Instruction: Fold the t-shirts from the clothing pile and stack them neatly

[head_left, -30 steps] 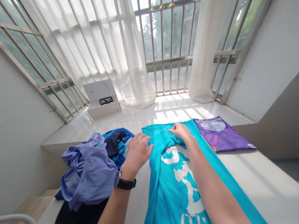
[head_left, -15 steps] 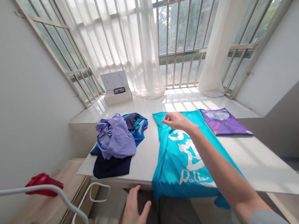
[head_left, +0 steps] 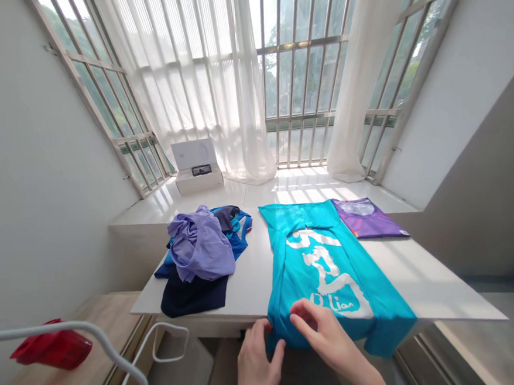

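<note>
A turquoise T-shirt (head_left: pixel 289 272) with white brush lettering lies lengthwise on the white table, its sides turned inward. Its hem hangs over the near edge. My left hand (head_left: pixel 258 356) is at the shirt's near left corner, thumb and forefinger apart, fingertips at the fabric's edge. Over the lower part of the shirt is my right hand (head_left: pixel 326 335), fingers loosely curved, with a small gap between thumb and forefinger. No cloth shows in its fingers. Beyond the shirt, on the right, rests a folded purple shirt (head_left: pixel 373 224).
A heap of clothes on the left includes a lavender garment (head_left: pixel 199 249) and a dark navy one (head_left: pixel 194 296). An open white box (head_left: pixel 200 182) stands on the windowsill. A white tube frame (head_left: pixel 100 338) and a red object (head_left: pixel 52 346) are at lower left.
My right hand has come back from the shirt's far end to its near end. My left hand has moved right, up to the near left corner. The view has tilted up slightly.
</note>
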`<act>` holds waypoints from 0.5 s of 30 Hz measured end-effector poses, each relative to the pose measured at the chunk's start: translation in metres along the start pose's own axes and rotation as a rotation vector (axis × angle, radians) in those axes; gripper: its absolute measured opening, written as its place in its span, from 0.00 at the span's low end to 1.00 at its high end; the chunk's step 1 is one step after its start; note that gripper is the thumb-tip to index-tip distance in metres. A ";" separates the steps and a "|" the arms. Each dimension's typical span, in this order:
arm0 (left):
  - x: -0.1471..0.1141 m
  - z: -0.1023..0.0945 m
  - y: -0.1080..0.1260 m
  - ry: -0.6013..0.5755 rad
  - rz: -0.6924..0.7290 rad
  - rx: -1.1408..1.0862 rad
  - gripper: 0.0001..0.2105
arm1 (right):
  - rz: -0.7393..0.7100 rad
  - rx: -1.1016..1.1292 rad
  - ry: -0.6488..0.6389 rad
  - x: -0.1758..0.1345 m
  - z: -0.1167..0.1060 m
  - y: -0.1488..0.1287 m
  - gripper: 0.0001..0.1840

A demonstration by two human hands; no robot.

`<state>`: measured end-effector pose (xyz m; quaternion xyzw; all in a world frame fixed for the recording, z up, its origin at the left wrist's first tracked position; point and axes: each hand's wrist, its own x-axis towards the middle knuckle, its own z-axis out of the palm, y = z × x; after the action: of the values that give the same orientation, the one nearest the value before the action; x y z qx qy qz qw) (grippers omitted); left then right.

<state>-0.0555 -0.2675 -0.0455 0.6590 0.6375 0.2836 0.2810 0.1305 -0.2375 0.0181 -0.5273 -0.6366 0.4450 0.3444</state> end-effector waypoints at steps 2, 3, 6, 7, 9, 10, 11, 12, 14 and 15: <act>0.002 0.008 0.001 0.031 -0.036 0.025 0.11 | -0.001 0.050 -0.005 -0.004 0.007 0.002 0.18; 0.002 0.011 0.001 0.042 -0.048 0.026 0.11 | -0.003 0.070 -0.008 -0.007 0.010 0.003 0.18; 0.003 0.014 0.001 0.061 -0.014 -0.056 0.08 | 0.023 0.108 0.027 -0.019 0.018 0.015 0.19; 0.003 0.014 0.002 0.068 0.017 -0.098 0.06 | 0.042 0.120 0.045 -0.023 0.021 0.021 0.20; 0.000 0.012 0.004 0.073 0.082 -0.164 0.05 | 0.084 0.168 0.078 -0.030 0.026 0.034 0.23; -0.001 0.010 0.005 0.063 0.114 -0.182 0.05 | 0.103 0.206 0.090 -0.033 0.029 0.039 0.25; -0.002 0.009 0.007 0.039 0.150 -0.190 0.04 | 0.117 0.253 0.103 -0.034 0.031 0.044 0.28; -0.003 0.008 0.010 0.003 0.192 -0.193 0.04 | 0.130 0.303 0.116 -0.036 0.032 0.048 0.31; -0.004 0.007 0.017 -0.104 0.299 -0.180 0.04 | 0.164 0.398 0.141 -0.036 0.033 0.052 0.37; -0.003 0.006 0.021 -0.170 0.350 -0.168 0.05 | 0.181 0.436 0.145 -0.034 0.033 0.053 0.39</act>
<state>-0.0372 -0.2711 -0.0345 0.7555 0.4613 0.3238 0.3339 0.1267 -0.2754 -0.0421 -0.5260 -0.4493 0.5620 0.4535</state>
